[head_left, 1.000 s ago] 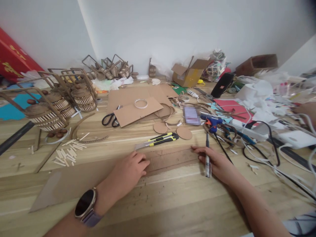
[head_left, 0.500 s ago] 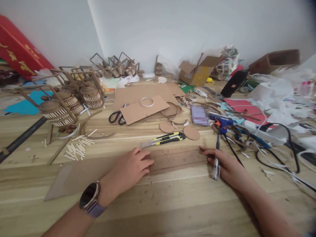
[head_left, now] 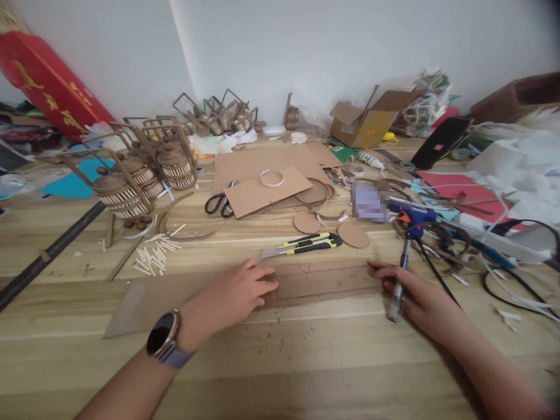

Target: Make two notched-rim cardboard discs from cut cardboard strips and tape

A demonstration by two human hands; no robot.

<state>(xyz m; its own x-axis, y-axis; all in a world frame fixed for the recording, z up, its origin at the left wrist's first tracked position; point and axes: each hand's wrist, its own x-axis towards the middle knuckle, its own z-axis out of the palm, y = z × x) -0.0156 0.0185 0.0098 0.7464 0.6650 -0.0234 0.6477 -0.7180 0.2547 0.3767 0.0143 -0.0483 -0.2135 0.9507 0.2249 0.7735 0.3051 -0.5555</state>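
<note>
A long brown cardboard strip [head_left: 324, 281] lies flat on the table. My left hand [head_left: 238, 291], with a watch at its wrist, rests on the strip's middle with fingers stretched out and slightly apart. At the strip's right end, my right hand [head_left: 415, 294] touches the cardboard with its fingertips. A pen [head_left: 397, 300] with a clear lower end is held among the right fingers, standing up at a slant. Just behind the strip are two yellow-and-black utility knives [head_left: 312, 244] and round cardboard discs [head_left: 353, 234].
Woven lidded baskets [head_left: 120, 195] and short pale sticks [head_left: 151, 259] are at the left. Scissors [head_left: 221, 203] lie partly under a cardboard piece [head_left: 266, 195] bearing a white ring [head_left: 272, 178]. A blue glue gun [head_left: 415, 219] and cables are at the right.
The whole scene has shifted rightward in view as the camera turned left. Both hands keep their places on the strip, and the pen stays in the right hand.
</note>
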